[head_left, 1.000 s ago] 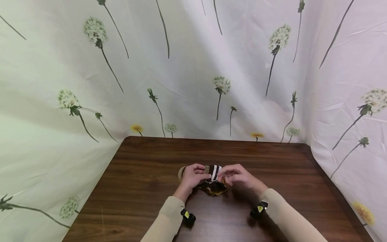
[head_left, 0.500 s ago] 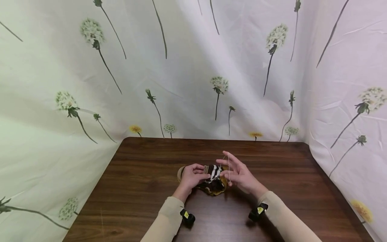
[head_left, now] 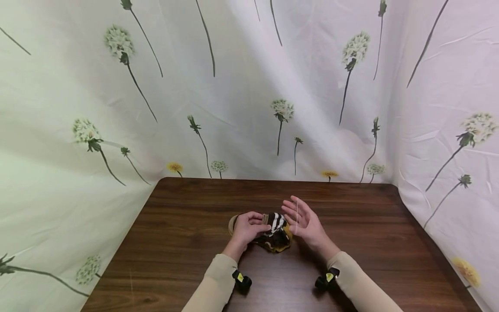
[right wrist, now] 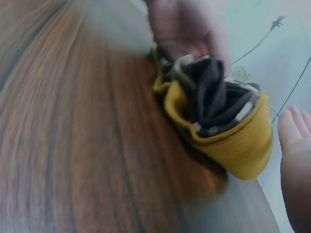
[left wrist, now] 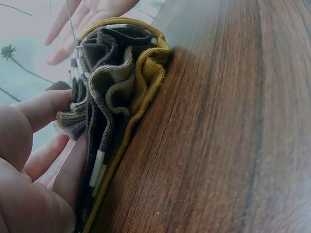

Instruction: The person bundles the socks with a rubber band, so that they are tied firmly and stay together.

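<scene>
On the table lies a gathered bundle of knit socks [head_left: 277, 225], dark brown with white stripes and a mustard-yellow outer layer. Its wavy folds and ribbed edges show in the left wrist view. My left hand [head_left: 247, 227] pinches the left part of the bundle between thumb and fingers, covering some of it. Just right of the socks, my right hand [head_left: 306, 221] is raised with its fingers extended. A thin white thread [head_left: 297, 214] runs down from near the index fingertip. In the left wrist view a thread [left wrist: 71, 22] rises from the striped side towards that hand.
The brown wood-grain table [head_left: 187, 251] extends around both hands. A white curtain [head_left: 241, 130] printed with dandelions hangs behind it and along both sides. A black wrist camera [head_left: 242, 281] sits on each sleeve.
My right hand has lifted from the right end of the socks, drawing the thread up, and its fingers have spread straighter. My left hand stays in place on the bundle.
</scene>
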### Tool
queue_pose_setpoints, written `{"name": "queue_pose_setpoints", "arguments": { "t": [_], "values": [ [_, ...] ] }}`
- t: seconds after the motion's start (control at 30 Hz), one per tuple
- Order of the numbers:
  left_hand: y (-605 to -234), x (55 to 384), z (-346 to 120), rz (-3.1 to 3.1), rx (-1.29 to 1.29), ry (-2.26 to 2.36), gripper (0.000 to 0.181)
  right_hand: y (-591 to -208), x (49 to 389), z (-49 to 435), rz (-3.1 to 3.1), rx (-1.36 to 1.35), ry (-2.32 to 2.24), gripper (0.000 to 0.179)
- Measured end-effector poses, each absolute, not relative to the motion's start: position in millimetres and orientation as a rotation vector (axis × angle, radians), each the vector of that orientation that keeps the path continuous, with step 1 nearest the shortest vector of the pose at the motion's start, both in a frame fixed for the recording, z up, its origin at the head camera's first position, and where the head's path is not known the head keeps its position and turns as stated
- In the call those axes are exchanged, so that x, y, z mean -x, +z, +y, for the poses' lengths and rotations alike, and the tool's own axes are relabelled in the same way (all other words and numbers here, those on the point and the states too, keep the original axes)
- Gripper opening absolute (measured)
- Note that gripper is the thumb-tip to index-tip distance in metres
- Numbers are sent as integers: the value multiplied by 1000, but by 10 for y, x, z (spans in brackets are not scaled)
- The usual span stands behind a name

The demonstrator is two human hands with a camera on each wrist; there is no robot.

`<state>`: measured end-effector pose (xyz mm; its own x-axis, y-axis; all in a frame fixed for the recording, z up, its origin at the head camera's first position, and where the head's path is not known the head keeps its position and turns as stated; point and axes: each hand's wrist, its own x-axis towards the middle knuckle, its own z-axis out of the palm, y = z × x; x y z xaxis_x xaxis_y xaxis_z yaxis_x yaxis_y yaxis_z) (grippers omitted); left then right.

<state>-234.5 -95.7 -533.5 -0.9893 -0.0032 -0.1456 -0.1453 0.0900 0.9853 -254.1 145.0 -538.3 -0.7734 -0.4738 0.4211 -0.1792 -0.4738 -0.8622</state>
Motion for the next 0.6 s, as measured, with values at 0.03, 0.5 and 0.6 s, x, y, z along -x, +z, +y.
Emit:
{"name": "queue_pose_setpoints", "arguments": {
  "t": [0.03,0.5,0.6],
  "values": [
    [-5333,2339,-958,2237,151,2048,39,-5389,2538,1445,1512,991,-2352,90],
    [-5321,2342,-939,2249,154,2039,36,-5416,2574,1448,2401,1300,-1676,127],
    [-5329,2346,-941,2261,153,2036,36,-5417,2571,1438,2408,1308,-1667,128]
  ]
}}
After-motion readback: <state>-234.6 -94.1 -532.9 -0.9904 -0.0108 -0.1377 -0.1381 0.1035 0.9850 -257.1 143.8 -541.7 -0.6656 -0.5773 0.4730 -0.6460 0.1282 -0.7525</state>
